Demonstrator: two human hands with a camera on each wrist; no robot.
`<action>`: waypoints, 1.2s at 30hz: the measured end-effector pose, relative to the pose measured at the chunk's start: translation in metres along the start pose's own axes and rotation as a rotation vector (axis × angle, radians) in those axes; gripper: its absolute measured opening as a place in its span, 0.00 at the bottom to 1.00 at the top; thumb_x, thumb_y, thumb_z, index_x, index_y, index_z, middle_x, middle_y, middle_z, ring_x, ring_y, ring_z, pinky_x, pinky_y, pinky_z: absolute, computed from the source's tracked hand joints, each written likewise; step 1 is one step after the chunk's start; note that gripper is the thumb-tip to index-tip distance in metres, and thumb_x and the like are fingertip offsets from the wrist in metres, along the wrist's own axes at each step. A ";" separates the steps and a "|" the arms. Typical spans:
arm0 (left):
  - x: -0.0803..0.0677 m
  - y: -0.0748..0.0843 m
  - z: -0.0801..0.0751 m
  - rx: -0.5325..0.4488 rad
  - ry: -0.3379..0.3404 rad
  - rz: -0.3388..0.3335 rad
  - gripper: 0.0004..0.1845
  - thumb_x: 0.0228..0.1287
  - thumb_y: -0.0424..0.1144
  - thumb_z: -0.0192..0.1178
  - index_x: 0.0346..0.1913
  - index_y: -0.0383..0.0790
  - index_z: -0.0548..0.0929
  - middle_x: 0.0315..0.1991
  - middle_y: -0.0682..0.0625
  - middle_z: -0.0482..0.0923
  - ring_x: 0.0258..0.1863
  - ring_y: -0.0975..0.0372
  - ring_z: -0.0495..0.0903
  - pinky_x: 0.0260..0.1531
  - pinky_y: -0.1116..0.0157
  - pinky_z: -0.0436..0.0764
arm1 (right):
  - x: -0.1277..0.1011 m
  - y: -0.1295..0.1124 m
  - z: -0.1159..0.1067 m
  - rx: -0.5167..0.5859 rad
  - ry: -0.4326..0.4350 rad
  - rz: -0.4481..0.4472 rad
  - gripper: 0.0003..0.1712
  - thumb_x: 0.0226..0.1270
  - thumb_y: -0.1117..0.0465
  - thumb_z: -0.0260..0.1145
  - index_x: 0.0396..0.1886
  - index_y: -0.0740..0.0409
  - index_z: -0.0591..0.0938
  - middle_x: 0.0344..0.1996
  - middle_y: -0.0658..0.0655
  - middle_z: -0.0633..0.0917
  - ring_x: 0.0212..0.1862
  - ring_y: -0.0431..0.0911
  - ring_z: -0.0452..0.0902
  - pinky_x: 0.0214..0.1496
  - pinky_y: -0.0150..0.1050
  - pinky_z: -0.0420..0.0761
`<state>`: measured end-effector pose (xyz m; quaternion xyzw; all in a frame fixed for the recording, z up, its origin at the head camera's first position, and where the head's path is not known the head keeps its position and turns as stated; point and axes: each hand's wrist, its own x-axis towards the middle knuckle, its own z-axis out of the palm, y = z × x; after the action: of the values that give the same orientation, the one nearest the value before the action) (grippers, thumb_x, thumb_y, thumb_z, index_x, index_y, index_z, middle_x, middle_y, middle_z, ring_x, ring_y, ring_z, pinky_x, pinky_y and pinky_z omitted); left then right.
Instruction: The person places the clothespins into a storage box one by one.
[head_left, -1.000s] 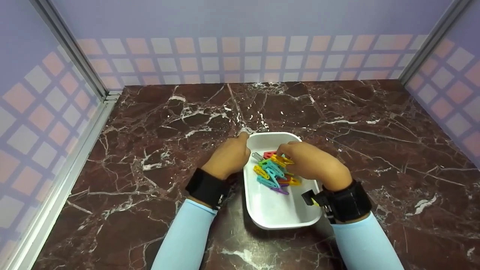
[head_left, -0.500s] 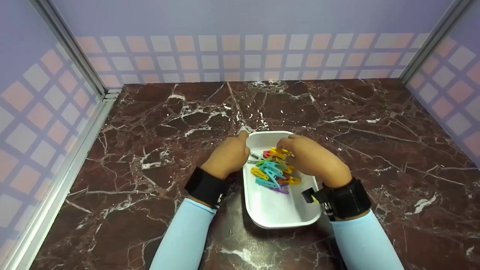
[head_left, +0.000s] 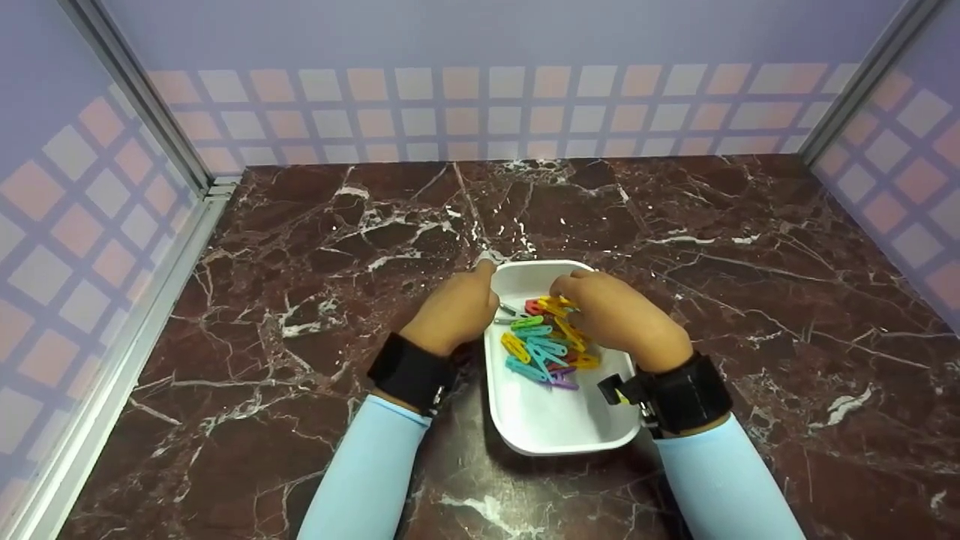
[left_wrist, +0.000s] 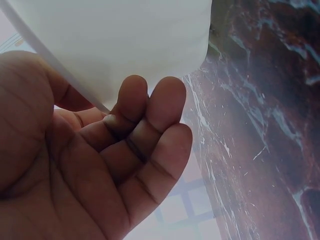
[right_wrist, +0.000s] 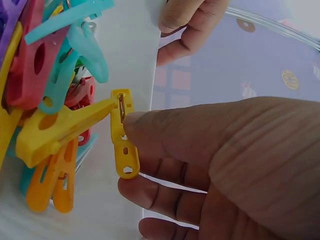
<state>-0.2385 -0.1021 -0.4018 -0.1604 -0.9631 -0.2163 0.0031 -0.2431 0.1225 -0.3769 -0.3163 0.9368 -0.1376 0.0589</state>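
Observation:
A white plastic tub (head_left: pixel 559 424) holds a heap of colourful clothespins (head_left: pixel 544 349). My left hand (head_left: pixel 454 311) grips the tub's left rim near the far corner, its curled fingers (left_wrist: pixel 167 102) against the outer wall. Over the heap, my right hand (head_left: pixel 626 315) reaches in from the right. Between thumb and fingers it pinches a yellow clothespin (right_wrist: pixel 125 155), best seen in the right wrist view. Another yellow clothespin (right_wrist: pixel 47 132) touches or overlaps the pinched one's upper end; I cannot tell if they are hooked together. In the head view my right hand hides part of the heap.
The tub stands on a dark red marbled tabletop (head_left: pixel 300 420). A tiled-pattern wall (head_left: pixel 472 97) closes off the back, with panels on both sides. Silver-coloured clothespins (head_left: pixel 508 315) lie by the tub's left wall, and its near end shows bare floor.
Clothespins in the heap have shifted and spread a little, and a slanting yellow one now shows beside my right hand. That hand has moved slightly up and left. My left hand keeps its hold.

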 end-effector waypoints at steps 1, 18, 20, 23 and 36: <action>0.000 0.000 0.000 -0.005 0.002 0.002 0.14 0.69 0.33 0.47 0.54 0.32 0.69 0.34 0.36 0.81 0.36 0.44 0.82 0.40 0.49 0.80 | 0.000 0.000 0.000 -0.007 0.003 -0.006 0.19 0.59 0.73 0.67 0.52 0.63 0.82 0.45 0.60 0.82 0.47 0.56 0.80 0.53 0.51 0.77; 0.001 0.002 -0.002 -0.031 -0.024 -0.009 0.14 0.70 0.33 0.46 0.55 0.33 0.69 0.34 0.36 0.81 0.35 0.45 0.82 0.40 0.50 0.80 | 0.000 -0.002 -0.001 0.016 -0.036 0.050 0.29 0.59 0.67 0.71 0.62 0.62 0.78 0.62 0.64 0.76 0.61 0.60 0.73 0.64 0.54 0.70; 0.001 0.002 -0.002 -0.029 -0.023 -0.007 0.14 0.70 0.33 0.46 0.55 0.33 0.69 0.34 0.36 0.81 0.35 0.45 0.82 0.40 0.50 0.80 | -0.001 -0.002 -0.001 0.029 -0.050 0.073 0.31 0.60 0.67 0.71 0.64 0.61 0.77 0.67 0.66 0.72 0.65 0.62 0.70 0.66 0.56 0.67; 0.001 0.002 -0.002 -0.030 -0.024 -0.008 0.14 0.70 0.33 0.46 0.55 0.33 0.69 0.34 0.36 0.81 0.35 0.45 0.82 0.40 0.50 0.80 | -0.002 -0.003 -0.002 0.043 -0.067 0.101 0.32 0.61 0.66 0.70 0.67 0.60 0.75 0.71 0.68 0.66 0.69 0.64 0.63 0.69 0.58 0.62; 0.000 0.001 -0.002 -0.026 -0.007 -0.001 0.14 0.69 0.32 0.46 0.54 0.32 0.69 0.35 0.35 0.82 0.37 0.43 0.82 0.42 0.49 0.80 | -0.021 0.001 -0.023 0.060 0.015 0.075 0.32 0.65 0.63 0.68 0.68 0.62 0.72 0.71 0.68 0.65 0.70 0.63 0.61 0.70 0.57 0.62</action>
<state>-0.2379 -0.1017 -0.3998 -0.1605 -0.9603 -0.2281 -0.0023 -0.2314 0.1415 -0.3546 -0.2782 0.9438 -0.1657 0.0665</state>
